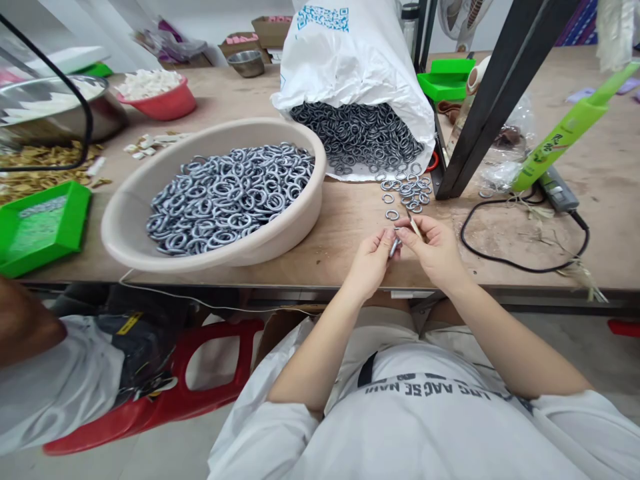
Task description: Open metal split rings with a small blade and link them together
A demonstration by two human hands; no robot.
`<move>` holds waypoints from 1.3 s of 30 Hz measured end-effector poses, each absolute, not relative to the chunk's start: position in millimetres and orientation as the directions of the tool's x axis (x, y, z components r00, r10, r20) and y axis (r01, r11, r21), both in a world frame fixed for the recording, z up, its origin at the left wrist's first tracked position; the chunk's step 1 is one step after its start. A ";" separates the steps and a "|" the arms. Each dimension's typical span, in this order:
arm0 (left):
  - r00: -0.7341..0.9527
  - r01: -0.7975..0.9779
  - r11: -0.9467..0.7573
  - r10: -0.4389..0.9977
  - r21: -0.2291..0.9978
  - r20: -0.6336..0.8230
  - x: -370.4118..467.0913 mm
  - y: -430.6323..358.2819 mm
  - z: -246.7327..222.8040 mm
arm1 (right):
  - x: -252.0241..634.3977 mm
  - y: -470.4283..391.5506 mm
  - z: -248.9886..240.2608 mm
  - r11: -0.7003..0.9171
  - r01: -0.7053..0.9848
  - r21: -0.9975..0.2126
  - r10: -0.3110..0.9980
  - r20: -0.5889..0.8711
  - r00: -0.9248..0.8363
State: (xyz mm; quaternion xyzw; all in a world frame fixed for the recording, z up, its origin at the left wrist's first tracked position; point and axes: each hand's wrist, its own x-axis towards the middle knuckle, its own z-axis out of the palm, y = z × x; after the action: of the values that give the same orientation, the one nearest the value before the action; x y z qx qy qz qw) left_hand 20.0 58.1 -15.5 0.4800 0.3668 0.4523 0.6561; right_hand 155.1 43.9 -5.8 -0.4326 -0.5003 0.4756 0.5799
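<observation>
My left hand pinches a grey metal ring at the table's front edge. Touching it from the right, my right hand has its fingers closed round a thin, pale-handled tool, whose dark tip points up and left. Just beyond both hands lies a loose group of grey rings. A beige basin full of similar rings stands to the left. Behind, a white sack lies with its mouth open and many darker rings inside.
A black metal post rises right of the sack. Nearby are a black cable and a green packet. At left are a green tray, a red bowl and a seated person's arm.
</observation>
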 end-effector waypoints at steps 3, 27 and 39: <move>0.290 -0.332 0.191 0.953 0.924 -0.093 20.8 47.1 -6.1 | 156.3 38.1 -3.4 0.181 -0.102 -0.978 0.982 0.173 0.080; 0.505 -0.416 0.424 0.844 0.804 -0.184 22.2 19.3 21.0 | 162.0 17.1 17.7 0.393 0.187 -0.900 0.912 0.407 0.045; 0.465 -0.477 0.414 0.867 0.776 -0.177 20.7 16.3 21.9 | 174.2 -2.7 25.0 0.528 0.540 -0.655 0.832 0.526 -0.176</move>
State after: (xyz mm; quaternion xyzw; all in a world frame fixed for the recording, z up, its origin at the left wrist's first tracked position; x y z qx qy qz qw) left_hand 20.7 16.3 21.9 0.3339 0.2926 0.4263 0.7882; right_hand 174.2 -2.7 25.0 -0.4576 -0.7494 0.1624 0.4500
